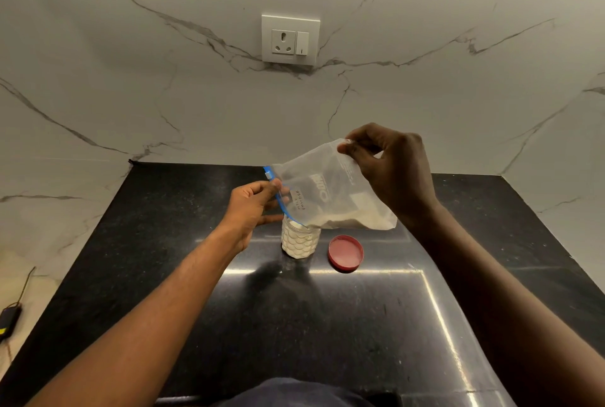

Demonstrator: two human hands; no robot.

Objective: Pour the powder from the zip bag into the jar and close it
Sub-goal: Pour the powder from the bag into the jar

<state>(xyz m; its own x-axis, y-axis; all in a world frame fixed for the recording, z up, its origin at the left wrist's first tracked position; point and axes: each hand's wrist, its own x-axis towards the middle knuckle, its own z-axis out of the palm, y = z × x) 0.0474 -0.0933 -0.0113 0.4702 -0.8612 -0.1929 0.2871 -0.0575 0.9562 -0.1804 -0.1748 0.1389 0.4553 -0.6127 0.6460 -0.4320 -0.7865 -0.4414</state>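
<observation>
Pouring stage in progress. The zip bag [330,192] is held tilted above the jar [300,240], its blue zip edge [278,197] lowered to the jar mouth so that powder can run down the slope of the plastic. The left hand [253,206] pinches the zip edge between thumb and fingers, judged to be holding the opening apart and aimed at the rim. The right hand [389,170] grips the bag's upper far corner, raised well above the left, which sets the tilt. Pale powder [355,221] lies gathered along the bag's lower fold to the right of the jar; much of it has not yet reached the opening. The jar stands upright on the black countertop [327,324], white with a scale pattern, and appears nearly full to the rim, though the exact level is partly hidden by the bag. The red lid [346,252] lies flat on the counter just beside the jar on its right, apart from it, within reach for closing. Risk noted: spill over the rim if the tilt steepens sharply. Closing not yet begun
</observation>
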